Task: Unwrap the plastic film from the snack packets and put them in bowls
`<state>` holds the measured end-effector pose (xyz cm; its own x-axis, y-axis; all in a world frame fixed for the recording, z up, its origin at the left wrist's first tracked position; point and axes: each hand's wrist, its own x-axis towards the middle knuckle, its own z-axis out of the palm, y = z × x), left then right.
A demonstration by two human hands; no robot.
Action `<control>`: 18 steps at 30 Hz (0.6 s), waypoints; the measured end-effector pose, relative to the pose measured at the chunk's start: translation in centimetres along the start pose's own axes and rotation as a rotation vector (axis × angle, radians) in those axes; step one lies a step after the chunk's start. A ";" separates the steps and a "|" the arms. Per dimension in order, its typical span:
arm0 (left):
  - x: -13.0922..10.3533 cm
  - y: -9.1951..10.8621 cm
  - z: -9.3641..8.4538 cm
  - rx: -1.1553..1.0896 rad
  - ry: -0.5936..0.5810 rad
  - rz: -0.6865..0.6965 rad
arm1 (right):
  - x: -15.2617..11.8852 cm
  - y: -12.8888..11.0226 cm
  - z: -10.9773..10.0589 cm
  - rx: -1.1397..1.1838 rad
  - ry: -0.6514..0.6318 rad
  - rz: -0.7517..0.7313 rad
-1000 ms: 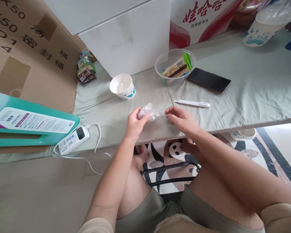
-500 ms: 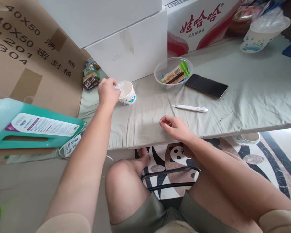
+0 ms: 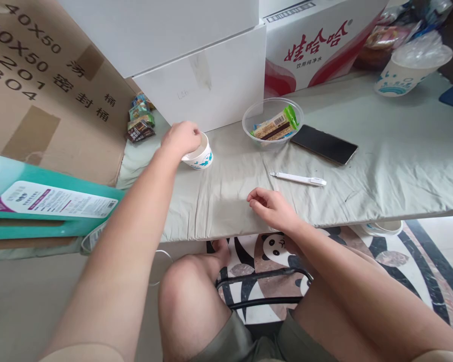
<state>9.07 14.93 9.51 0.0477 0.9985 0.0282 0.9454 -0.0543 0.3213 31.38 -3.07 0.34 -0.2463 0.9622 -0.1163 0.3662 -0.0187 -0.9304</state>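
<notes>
My left hand [image 3: 183, 137] is over the mouth of a white paper cup [image 3: 201, 160] with blue print. Its fingers are curled and reach down past the rim, so the tips and whatever they pinch are hidden. My right hand [image 3: 271, 207] rests near the front edge of the cloth-covered table [image 3: 226, 196], fingers loosely curled in with nothing visible in them. Just beyond it lies a slim white utility knife [image 3: 299, 179]. Farther back, a clear plastic bowl [image 3: 249, 131] holds wrapped snack bars [image 3: 275, 125], and a black phone [image 3: 324, 145] lies beside it.
White boxes [image 3: 207, 85] and a red-and-white carton [image 3: 309, 55] stand along the back. On the left are a cardboard box [image 3: 71, 125], small snack packets [image 3: 139, 123] and a teal jug [image 3: 60, 186]. A paper cup stuffed with plastic [image 3: 403, 75] stands at the far right.
My left hand has moved right and over the cup from beside it. The clear plastic film it was pinching no longer shows. My right hand stays in about the same spot.
</notes>
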 end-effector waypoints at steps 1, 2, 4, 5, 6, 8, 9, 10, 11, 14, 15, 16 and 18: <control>-1.9 0.1 0.1 -0.132 0.137 0.009 | 0.0 -0.1 0.2 -0.021 0.001 -0.009; -4.2 0.2 0.4 -0.301 0.236 0.042 | 0.1 -0.2 0.4 -0.041 0.001 -0.017; -9.2 0.5 1.8 -0.604 0.275 0.056 | 0.2 -0.3 0.8 -0.075 0.002 -0.031; -11.6 0.6 2.7 -0.709 0.236 0.038 | 0.2 -0.3 1.1 -0.087 0.002 -0.041; -13.8 0.8 3.8 -0.775 0.171 0.017 | 0.1 -0.3 1.3 -0.098 0.005 -0.053; -17.0 1.0 5.9 -0.814 0.002 -0.023 | 0.0 -0.2 1.5 -0.115 0.028 -0.077; -17.9 1.1 6.8 -0.793 -0.082 -0.018 | -0.1 -0.1 1.5 -0.119 0.048 -0.082; -18.5 1.2 7.6 -0.762 -0.149 -0.009 | -0.2 0.0 1.4 -0.120 0.067 -0.079; -18.7 1.2 8.1 -0.726 -0.196 0.002 | -0.3 0.0 1.3 -0.118 0.085 -0.071; -18.1 1.0 8.6 -0.645 -0.232 0.004 | -0.4 0.2 0.9 -0.121 0.117 -0.049; -17.7 0.9 8.5 -0.629 -0.229 0.000 | -0.4 0.3 0.8 -0.128 0.129 -0.053; -17.3 0.8 8.4 -0.618 -0.227 0.000 | -0.3 0.3 0.8 -0.137 0.144 -0.060; -16.6 0.6 7.9 -0.609 -0.218 0.011 | -0.3 0.5 1.0 -0.157 0.172 -0.073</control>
<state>11.37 -1.57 1.72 0.1812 0.9737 -0.1381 0.5956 0.0031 0.8033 30.76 -3.66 -0.44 -0.1257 0.9918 0.0228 0.4911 0.0822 -0.8672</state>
